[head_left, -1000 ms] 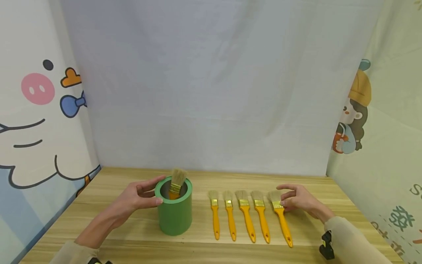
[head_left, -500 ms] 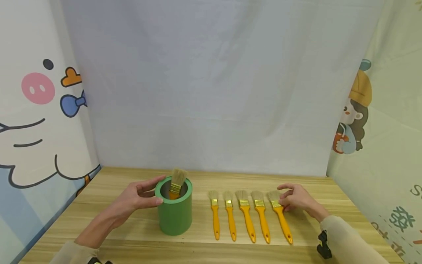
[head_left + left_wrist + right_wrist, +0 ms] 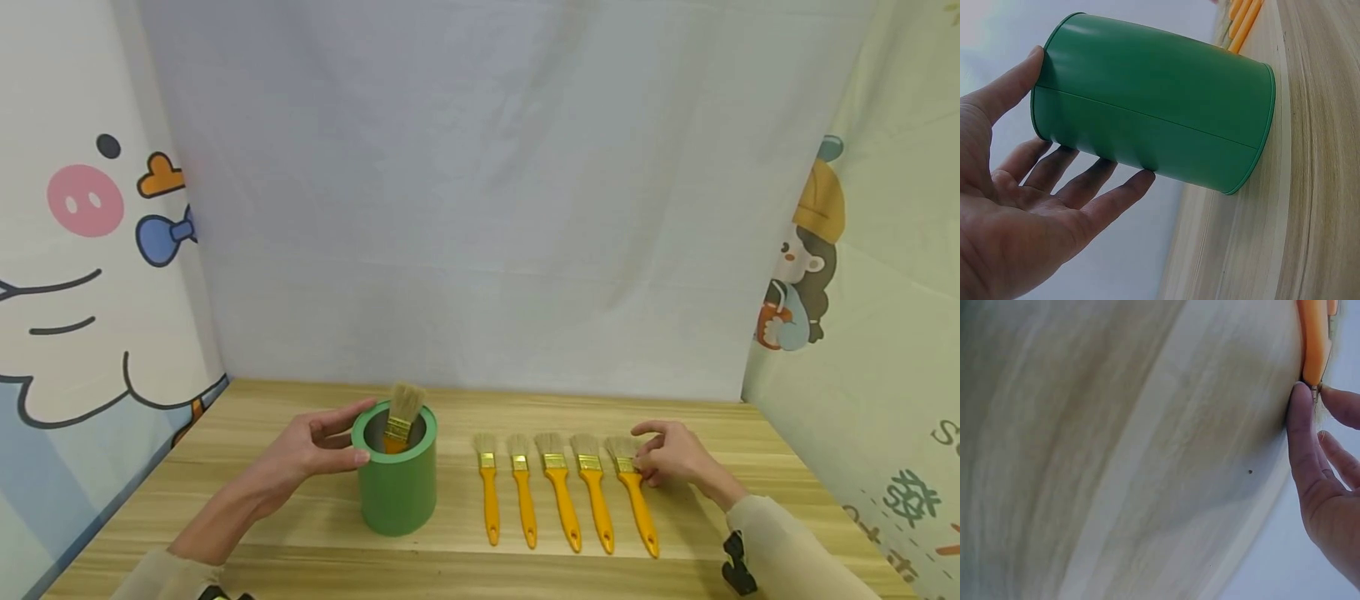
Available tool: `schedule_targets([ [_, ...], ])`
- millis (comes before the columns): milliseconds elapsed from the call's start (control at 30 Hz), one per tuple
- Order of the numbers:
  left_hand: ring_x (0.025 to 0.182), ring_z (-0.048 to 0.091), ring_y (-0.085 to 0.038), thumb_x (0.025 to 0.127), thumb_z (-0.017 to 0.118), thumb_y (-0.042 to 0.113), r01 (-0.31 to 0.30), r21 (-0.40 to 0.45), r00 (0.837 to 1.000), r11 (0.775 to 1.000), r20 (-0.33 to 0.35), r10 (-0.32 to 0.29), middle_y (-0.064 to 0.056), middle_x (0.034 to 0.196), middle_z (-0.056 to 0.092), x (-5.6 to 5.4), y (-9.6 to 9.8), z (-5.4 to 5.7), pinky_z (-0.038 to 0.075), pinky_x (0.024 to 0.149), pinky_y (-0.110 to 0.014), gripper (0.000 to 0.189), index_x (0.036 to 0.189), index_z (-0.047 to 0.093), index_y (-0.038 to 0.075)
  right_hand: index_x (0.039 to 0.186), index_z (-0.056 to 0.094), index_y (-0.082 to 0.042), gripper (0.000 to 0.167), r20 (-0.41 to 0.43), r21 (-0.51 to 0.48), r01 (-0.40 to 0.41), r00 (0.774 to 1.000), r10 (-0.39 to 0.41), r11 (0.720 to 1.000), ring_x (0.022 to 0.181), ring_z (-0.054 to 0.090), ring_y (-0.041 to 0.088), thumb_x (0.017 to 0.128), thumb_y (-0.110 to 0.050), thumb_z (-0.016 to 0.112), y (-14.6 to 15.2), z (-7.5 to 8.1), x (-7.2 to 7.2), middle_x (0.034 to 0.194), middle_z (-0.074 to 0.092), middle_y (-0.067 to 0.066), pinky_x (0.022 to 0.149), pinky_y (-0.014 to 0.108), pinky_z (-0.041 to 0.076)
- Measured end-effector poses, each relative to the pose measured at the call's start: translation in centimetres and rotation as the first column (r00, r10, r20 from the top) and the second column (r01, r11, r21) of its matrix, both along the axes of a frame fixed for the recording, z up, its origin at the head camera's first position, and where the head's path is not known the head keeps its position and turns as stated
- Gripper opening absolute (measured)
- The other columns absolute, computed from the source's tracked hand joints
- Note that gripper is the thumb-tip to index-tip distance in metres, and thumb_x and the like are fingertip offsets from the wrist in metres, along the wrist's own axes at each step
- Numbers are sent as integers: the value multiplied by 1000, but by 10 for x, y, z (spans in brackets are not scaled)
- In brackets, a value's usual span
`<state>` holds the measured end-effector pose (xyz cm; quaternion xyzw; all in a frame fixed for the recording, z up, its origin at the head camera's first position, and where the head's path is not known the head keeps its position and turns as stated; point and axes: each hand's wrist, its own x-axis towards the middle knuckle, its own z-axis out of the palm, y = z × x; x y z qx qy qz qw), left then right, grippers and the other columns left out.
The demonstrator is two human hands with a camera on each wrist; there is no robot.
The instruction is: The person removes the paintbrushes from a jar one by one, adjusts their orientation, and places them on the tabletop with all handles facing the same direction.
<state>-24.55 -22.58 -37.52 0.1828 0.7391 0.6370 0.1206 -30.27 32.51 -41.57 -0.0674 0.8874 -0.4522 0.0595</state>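
Observation:
A green can [image 3: 398,492] stands upright on the table, left of centre. My left hand [image 3: 315,448] holds it near the rim, the thumb [image 3: 1019,75] at the rim and the fingertips against the side. Inside the can stands a paintbrush [image 3: 406,407], bristles up and leaning; its lower handle is hidden. To the right, several yellow-handled paintbrushes [image 3: 557,479] lie in a row, bristles away from me. At the row's right end, my right hand [image 3: 673,454] pinches the last paintbrush [image 3: 640,512] near its metal band, between thumb and fingers in the right wrist view.
The wooden table [image 3: 480,575] ends at a white cloth backdrop [image 3: 480,208]. Printed cloth walls stand on both sides, with a pig-nosed figure [image 3: 86,200] at left and a cartoon child [image 3: 802,250] at right.
The rightmost paintbrush has shifted slightly left, closer to its neighbour, with my right hand moving along with it. My left hand and the can have stayed in place.

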Motion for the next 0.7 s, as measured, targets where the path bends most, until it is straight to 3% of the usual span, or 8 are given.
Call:
schedule_targets([
  [500,148,33,-53,97,78,15,-15,-6,1000,1000,0,15,-21,166,33,1,0,-1,51,106,-49,80,165,36,7,139,53,17,59,-11,-11,13,1000,-13,1000,70,70,29,87,5,77,-5,0,3,97,70,17,61,43,63],
  [700,147,33,-53,97,78,16,-14,-5,1000,1000,1,14,-21,167,32,1,1,-2,51,107,-50,80,165,36,7,135,62,10,52,-194,134,10,981,16,991,85,70,30,87,-3,79,-10,10,8,112,70,26,62,39,60],
])
